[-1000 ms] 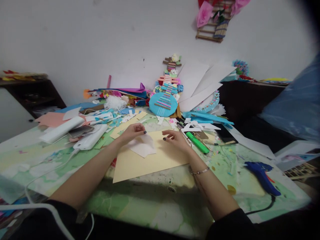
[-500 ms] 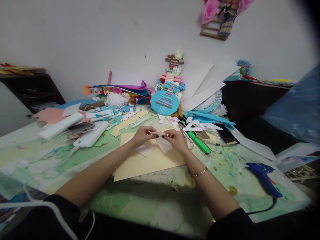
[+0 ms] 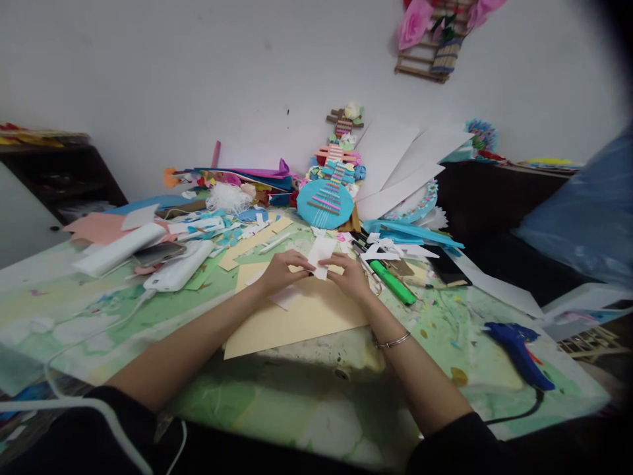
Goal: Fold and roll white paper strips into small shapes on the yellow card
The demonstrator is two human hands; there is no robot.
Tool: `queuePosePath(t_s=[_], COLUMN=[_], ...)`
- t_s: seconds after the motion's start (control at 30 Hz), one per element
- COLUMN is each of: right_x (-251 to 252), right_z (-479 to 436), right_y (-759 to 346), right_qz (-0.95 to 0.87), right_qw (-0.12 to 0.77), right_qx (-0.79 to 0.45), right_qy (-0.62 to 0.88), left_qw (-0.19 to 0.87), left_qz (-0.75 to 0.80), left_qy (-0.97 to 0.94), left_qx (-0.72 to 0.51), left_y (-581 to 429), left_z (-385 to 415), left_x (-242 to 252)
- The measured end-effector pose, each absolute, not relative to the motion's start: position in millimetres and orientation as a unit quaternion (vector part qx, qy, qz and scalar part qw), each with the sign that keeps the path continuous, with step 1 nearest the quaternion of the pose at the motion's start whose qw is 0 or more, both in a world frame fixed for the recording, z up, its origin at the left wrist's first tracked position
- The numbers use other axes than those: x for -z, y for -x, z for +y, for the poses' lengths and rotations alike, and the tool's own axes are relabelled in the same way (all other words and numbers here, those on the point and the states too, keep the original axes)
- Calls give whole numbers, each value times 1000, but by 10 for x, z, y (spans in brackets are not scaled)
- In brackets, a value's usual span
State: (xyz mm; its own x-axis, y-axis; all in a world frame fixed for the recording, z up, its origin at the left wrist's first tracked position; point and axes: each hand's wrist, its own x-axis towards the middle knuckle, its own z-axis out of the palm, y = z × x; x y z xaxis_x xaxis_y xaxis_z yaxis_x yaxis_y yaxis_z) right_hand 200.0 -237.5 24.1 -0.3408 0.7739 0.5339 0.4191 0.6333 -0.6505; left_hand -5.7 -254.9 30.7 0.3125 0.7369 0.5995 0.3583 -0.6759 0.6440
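Between my two hands a small white piece of paper (image 3: pixel 322 253) stands up, pinched near its lower part. My left hand (image 3: pixel 284 272) grips its left side with thumb and fingertips. On the other side my right hand (image 3: pixel 349 277) pinches the same paper. Both hands are over a cream sheet of paper (image 3: pixel 297 326) that lies on the table. Another pale paper piece (image 3: pixel 285 298) rests on that sheet, partly hidden by my left hand.
A green cutter (image 3: pixel 393 282) lies right of my hands among paper scraps and pens. Farther right is a blue glue gun (image 3: pixel 519 349) with its cord. A white power strip (image 3: pixel 179 265) sits left. Behind stands a blue round paper craft (image 3: pixel 325 204).
The white paper hung down below my fingers and now points up above them. My hands have stayed in nearly the same place.
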Motion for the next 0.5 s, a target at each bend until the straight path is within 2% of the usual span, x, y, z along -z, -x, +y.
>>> queuePosePath(t_s=[0.17, 0.37, 0.5], right_x=[-161, -167, -166], right_z=[-2285, -2310, -2300], right_y=[-2045, -2063, -2090], right_qz=[-827, -838, -840], right_qw=[326, 292, 310], right_qx=[-205, -195, -214], right_qy=[410, 418, 391], left_qw=[172, 199, 216], left_qz=[417, 445, 441], left_qy=[-804, -801, -796], left_qx=[-388, -348, -353], left_y=[42, 17, 33], left_z=[-2505, -2517, -2510], left_x=[-166, -139, -169])
